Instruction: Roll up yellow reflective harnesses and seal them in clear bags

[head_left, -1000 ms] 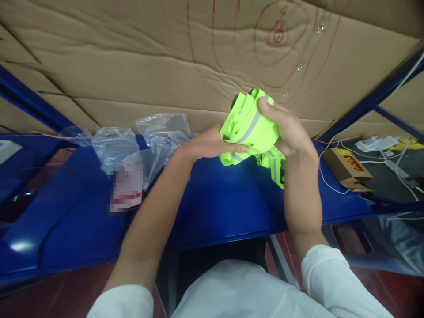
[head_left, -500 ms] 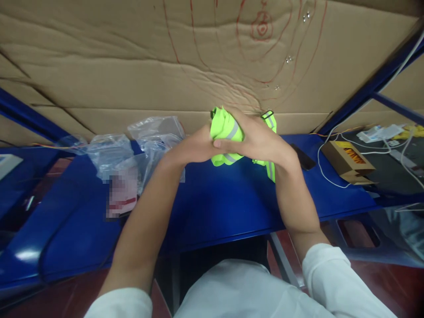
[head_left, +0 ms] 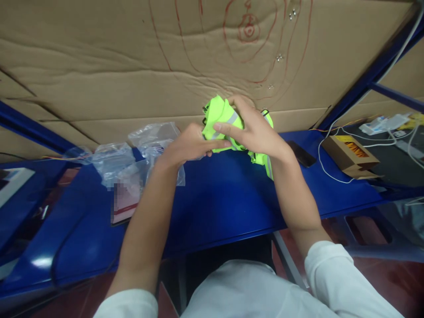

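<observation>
A bundled neon yellow-green reflective vest (head_left: 217,115) with silver strips and black buckles is held up above the blue table, against the cardboard. My right hand (head_left: 253,128) is closed around the bundle from the right, its thumb across the front. At the lower left, my left hand (head_left: 192,143) grips the same bundle, with one digit stretched along its underside. A loose part of the vest with a silver strip hangs beyond my right wrist. Some fingers of both hands are hidden behind the fabric.
Clear plastic bags (head_left: 112,159) and a pinkish packet (head_left: 127,198) lie left on the blue table (head_left: 218,203). To the right are a dark phone (head_left: 302,153), an open cardboard box (head_left: 351,154) and a white cable (head_left: 323,163). A cardboard sheet (head_left: 99,88) with red drawn lines stands behind.
The bundle has turned and sits slightly higher and to the left. My left hand has slid lower and left, a digit now stretched under the bundle. My right hand's fingers have spread more.
</observation>
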A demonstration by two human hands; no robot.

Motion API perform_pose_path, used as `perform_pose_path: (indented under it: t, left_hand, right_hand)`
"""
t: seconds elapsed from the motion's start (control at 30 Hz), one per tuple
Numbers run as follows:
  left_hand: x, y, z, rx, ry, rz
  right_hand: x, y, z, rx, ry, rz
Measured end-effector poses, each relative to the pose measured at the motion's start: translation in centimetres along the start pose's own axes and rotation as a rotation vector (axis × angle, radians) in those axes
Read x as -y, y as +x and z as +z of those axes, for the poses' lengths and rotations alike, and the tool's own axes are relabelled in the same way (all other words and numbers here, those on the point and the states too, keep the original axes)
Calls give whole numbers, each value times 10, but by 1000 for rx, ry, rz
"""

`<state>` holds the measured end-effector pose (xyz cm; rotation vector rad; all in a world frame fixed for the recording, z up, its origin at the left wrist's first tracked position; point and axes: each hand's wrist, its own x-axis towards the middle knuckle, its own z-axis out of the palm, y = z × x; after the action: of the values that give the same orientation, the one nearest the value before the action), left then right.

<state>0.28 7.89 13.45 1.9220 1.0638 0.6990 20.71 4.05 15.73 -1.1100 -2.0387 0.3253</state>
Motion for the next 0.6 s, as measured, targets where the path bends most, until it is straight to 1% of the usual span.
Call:
perform_pose_path:
  t: [0.1, 0.17, 0.23, 0.3, 0.37, 0.43, 0.5, 0.53, 0.57, 0.6]
  left_hand:
    - [-1, -1, 0, -71, 66, -46]
    - [-1, -3, -3, -89, 68, -30]
    - [0, -5, -8, -99, 55, 34]
    - [2, -6, -11, -133, 40, 120]
    - [3, -4, -10, -237, 30, 187]
    - [4, -1, -1, -418, 21, 244]
    - [4, 2, 12, -593, -4, 309]
    - [3, 4, 19, -643, -38, 338]
    - [2, 5, 26, -659, -87, 359]
    - [1, 5, 32, -630, -144, 365]
  right_hand:
    - [9, 2, 2, 5, 76, 54]
    - [14, 4, 5, -5, 136, 87]
    - [16, 5, 8, -27, 194, 89]
    - [16, 5, 12, -67, 251, 83]
    - [19, 5, 16, -132, 314, 81]
    - [24, 5, 23, -255, 335, 86]
    - [32, 4, 30, -392, 274, 101]
    - [35, 3, 34, -450, 229, 112]
    - [38, 2, 37, -483, 189, 123]
    - [40, 2, 40, -495, 162, 132]
